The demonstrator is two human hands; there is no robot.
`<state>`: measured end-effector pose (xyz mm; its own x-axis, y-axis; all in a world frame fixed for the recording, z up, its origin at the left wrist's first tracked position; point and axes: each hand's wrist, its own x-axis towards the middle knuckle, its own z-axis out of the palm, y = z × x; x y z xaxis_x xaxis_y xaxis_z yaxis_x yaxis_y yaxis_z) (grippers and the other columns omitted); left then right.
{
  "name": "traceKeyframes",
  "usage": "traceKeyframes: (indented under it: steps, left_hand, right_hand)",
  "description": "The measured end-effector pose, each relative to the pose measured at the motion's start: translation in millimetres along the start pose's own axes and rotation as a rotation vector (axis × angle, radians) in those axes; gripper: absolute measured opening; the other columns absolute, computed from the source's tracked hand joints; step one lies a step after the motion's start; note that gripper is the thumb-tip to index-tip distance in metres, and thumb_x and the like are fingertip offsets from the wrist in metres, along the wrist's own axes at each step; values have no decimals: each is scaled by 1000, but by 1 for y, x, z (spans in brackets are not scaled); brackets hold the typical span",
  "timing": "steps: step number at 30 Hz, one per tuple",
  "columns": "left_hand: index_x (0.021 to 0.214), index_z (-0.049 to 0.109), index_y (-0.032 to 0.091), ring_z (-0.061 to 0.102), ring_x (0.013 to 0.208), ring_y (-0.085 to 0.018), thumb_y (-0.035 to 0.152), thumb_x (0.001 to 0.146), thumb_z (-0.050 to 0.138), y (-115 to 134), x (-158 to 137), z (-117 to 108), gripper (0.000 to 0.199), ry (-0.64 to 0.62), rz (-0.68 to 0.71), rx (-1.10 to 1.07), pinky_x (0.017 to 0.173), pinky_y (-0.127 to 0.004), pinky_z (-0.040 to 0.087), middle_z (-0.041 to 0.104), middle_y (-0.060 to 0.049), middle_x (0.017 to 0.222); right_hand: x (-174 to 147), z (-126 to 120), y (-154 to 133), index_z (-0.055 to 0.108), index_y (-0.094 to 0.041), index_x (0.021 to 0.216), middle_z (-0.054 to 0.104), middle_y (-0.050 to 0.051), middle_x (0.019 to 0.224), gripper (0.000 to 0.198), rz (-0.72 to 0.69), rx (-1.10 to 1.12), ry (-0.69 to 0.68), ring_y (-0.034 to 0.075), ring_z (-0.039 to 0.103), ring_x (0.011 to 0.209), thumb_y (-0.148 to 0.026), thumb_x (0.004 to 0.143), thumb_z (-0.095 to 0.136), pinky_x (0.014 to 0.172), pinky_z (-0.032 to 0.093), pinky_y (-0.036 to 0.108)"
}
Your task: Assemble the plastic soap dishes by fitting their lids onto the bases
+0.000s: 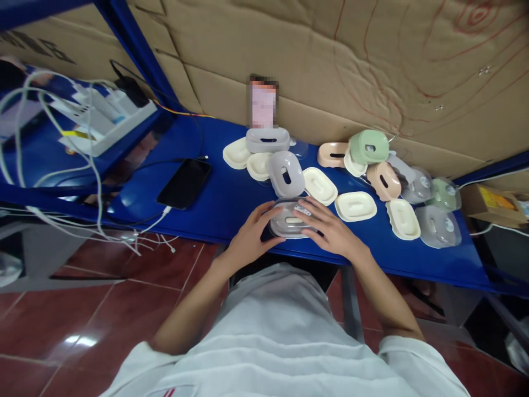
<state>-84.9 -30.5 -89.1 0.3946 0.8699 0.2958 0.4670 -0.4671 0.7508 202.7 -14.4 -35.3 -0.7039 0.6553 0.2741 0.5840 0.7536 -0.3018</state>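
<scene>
Near the front edge of the blue table, both my hands are around a grey oval plastic box (291,219) with a clear cover, a slot in the top and a small sticker. My left hand (252,234) grips its left end, thumb at the near side. My right hand (333,229) lies over its right end with the fingers across the top. Just behind the box is a grey slotted shell (286,174), and another grey slotted shell (268,140) stands farther back. Cream oval trays (319,186) lie close by, one cream tray (356,207) to the right.
On the right sit peach shells (384,181), a green shell (369,146) and covered grey boxes (438,226). A propped phone (263,103) leans on the cardboard (306,60). A black phone (184,183) on a cable lies left, near a power strip (119,124) with tangled white cables.
</scene>
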Motion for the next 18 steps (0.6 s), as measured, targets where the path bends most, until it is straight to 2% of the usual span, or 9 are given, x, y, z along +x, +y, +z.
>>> traceKeyframes:
  steps: [5, 12, 18]
  left_hand:
    - [165, 42, 36, 48, 156, -33, 44, 98, 79, -1, -1, -1, 77, -22, 0, 10, 129, -56, 45, 47, -13, 167]
    - [167, 42, 37, 48, 157, -32, 44, 100, 77, 0, -1, 0, 76, -26, 13, 35, 129, -54, 46, 48, -11, 168]
    - [165, 44, 35, 50, 154, -31, 44, 101, 76, 1, -1, -5, 72, -42, 22, 42, 128, -52, 46, 50, -12, 166]
  right_hand:
    - [-4, 10, -3, 52, -30, 163, 49, 10, 171, 58, -55, -98, -14, 35, 32, 166, -35, 107, 66, 133, 37, 65]
    - [-11, 15, -4, 53, -28, 162, 49, 11, 171, 58, -35, -113, 21, 35, 31, 166, -35, 106, 67, 132, 40, 62]
    - [-13, 17, -8, 56, -27, 160, 52, 13, 168, 56, -24, -151, 17, 36, 36, 164, -38, 106, 67, 129, 44, 61]
